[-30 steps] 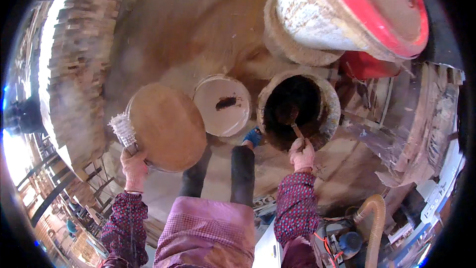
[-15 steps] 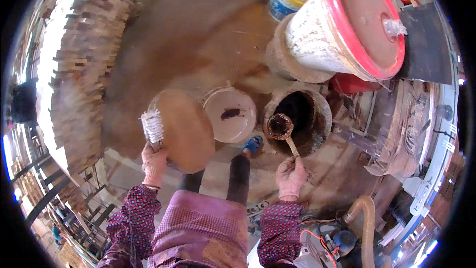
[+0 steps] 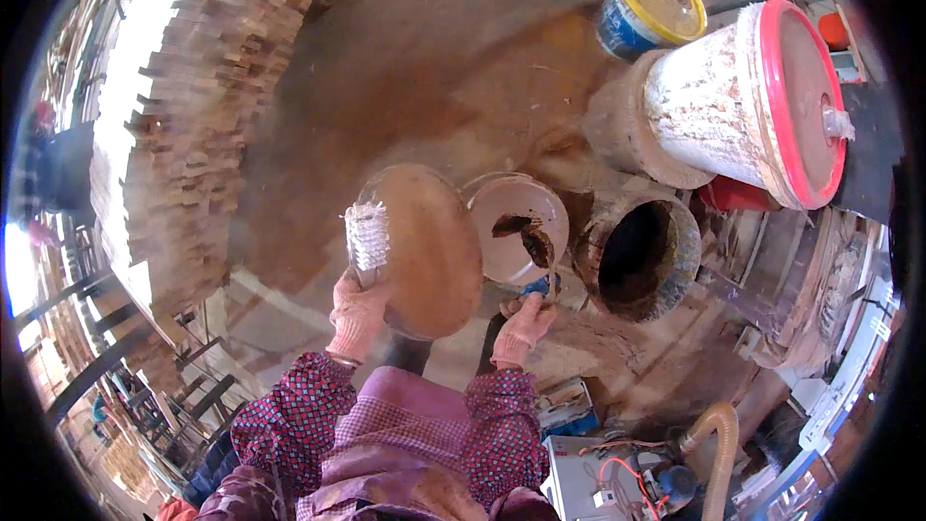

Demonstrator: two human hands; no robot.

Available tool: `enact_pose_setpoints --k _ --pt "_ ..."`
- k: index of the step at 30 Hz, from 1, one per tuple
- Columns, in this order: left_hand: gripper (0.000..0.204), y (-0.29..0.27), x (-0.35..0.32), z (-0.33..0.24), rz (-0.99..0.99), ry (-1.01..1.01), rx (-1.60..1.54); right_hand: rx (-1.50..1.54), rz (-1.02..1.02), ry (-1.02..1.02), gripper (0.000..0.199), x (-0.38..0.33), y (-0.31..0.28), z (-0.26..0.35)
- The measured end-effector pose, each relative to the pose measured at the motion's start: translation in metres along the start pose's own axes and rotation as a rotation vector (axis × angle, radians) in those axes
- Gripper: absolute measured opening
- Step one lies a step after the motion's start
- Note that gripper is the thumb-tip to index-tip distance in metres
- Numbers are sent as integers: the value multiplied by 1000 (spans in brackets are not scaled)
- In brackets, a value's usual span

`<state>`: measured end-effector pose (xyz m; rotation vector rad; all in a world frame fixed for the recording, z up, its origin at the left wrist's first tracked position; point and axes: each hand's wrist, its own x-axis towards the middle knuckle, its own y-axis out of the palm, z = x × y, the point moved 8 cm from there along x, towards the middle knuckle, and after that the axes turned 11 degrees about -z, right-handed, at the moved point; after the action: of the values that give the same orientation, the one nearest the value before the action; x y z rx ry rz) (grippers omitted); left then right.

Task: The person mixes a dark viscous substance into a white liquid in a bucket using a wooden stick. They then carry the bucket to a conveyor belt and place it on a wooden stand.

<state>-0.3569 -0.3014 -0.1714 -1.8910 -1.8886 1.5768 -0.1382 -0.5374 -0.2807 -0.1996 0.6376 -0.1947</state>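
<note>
In my gloved left hand is the grip of a brush with white, shaggy bristles. The bristles stand upright against a brown round disc; I cannot tell if the hand also touches the disc. Closed round a ladle's handle, my gloved right hand is in front of the white bucket. The ladle hangs tilted over this bucket, its bowl dark brown inside. A dark brown patch of liquid lies on the bucket's pale inside, next to the bowl.
Right of the white bucket stands a crusted pail with a dark inside. Beyond it are a large red-rimmed bucket and a yellow-rimmed blue bucket. Stacked wood pieces rise at left. A ribbed hose curves at lower right.
My right hand has moved left, carrying the ladle from the dark pail to over the white bucket. The view has shifted; my left hand keeps its hold on the brush.
</note>
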Motion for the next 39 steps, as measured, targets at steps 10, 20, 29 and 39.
enact_pose_setpoints --k 10,20,29,39 --pt "28 -4 8 -1 36 3 -89 -374 -5 -298 25 -1 -12 3" --pt "27 -10 -3 -10 35 -63 -71 -308 19 -65 33 -12 -2 5" --pt "28 -9 -14 -16 22 18 -85 360 -158 504 23 7 -4 -5" --pt "17 -15 -72 -74 39 127 -111 1183 44 738 21 66 -100 48"
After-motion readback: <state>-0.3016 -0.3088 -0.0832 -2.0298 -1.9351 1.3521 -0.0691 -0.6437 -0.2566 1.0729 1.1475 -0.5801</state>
